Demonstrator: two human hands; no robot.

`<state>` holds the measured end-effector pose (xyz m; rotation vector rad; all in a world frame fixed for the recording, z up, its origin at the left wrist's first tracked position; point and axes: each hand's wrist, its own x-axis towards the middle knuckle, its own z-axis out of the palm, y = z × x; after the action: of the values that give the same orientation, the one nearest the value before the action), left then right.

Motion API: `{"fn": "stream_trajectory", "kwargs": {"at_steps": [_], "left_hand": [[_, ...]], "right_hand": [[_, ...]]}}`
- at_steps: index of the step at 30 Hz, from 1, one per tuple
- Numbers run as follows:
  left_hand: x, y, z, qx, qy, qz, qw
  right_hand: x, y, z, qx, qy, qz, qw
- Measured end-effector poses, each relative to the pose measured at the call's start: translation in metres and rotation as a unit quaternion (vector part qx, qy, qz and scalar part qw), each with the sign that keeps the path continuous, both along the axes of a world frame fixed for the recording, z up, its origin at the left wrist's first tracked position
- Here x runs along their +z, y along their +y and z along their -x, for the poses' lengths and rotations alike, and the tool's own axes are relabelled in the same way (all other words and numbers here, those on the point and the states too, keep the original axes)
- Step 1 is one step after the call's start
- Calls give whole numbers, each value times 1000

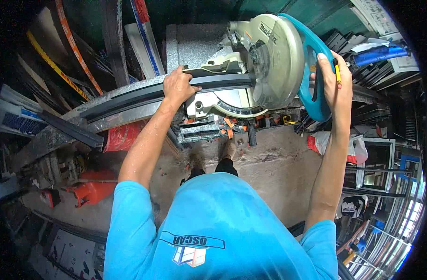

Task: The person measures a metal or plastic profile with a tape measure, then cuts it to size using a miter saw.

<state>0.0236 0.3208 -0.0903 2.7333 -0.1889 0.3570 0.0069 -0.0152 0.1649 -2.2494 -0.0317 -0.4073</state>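
Observation:
My left hand [177, 87] is closed over a long dark metal profile [129, 99], its thumb on the near side. The profile lies across the base of a Makita mitre saw [239, 103] and along the bench to the left. Its right end goes behind the clear blade guard [265, 88], where the blade is hard to see. At the right, my right hand [338, 91] is wrapped round the teal saw handle [311, 46]. A yellow pencil or marker [338, 77] sticks out between its fingers.
Dusty bench [148, 111] runs left. Long profiles [113, 42] lean at the back left. Orange clamps [229, 128] lie below the saw. A red gas cylinder [94, 189] lies on the floor at left. Stacked dark profiles [376, 112] and a white-red bag [358, 148] are at right.

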Motion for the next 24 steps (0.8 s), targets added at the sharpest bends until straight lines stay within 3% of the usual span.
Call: {"fn": "stream_trajectory", "kwargs": {"at_steps": [8,11,14,15,24], "left_hand": [[5,-2,1,9,-1,-4,1000],[9,-4,-2,21,79,-2,997],[7,-6,-1,31,69,4,997],[6,-7,1,23,-3,10,1000],[8,-10,2,39,49,3,998]], "right_hand": [[8,-2,-8,13,9,9,1000],[8,1,-7,6,6,-4,1000],[8,0,-8,10,0,-3,1000],[8,-1,-8,12,2,-6,1000],[9,3,-6,-3,1,8,1000]]}}
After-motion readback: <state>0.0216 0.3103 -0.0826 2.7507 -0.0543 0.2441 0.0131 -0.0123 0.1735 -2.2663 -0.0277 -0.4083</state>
